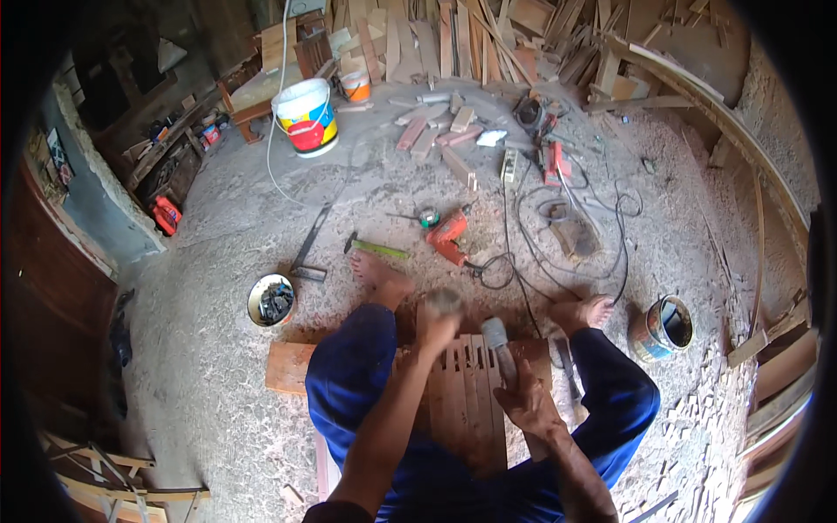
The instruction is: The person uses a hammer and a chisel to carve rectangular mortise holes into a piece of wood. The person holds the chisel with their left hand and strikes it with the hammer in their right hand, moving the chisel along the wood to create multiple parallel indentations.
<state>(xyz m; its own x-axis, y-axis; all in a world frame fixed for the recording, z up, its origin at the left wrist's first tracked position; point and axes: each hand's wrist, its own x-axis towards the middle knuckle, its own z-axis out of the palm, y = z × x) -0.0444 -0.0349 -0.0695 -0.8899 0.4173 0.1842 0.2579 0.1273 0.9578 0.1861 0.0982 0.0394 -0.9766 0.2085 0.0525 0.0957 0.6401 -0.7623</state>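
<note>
Slotted wooden boards [471, 375] lie side by side between my knees, across a thicker wooden beam [290, 366]. Above their far end, my left hand [436, 331] is closed and smeared by motion. It grips a blurred tool with a round, brownish-grey end [443, 302]; its exact kind cannot be made out. To the right, my right hand [527, 401] is over the boards with thumb and fingers at the lower part of a tool with a wooden handle and a pale grey, thick end [494, 331]. Whatever lies under that palm is hidden.
A red power drill [447, 235], a green-handled hammer [379, 249] and a try square [311, 248] lie ahead. Tins [272, 301] [661, 329] flank my feet. Black cables [523, 235] loop across the floor. Farther off are a bucket [306, 118] and wood offcuts [436, 131].
</note>
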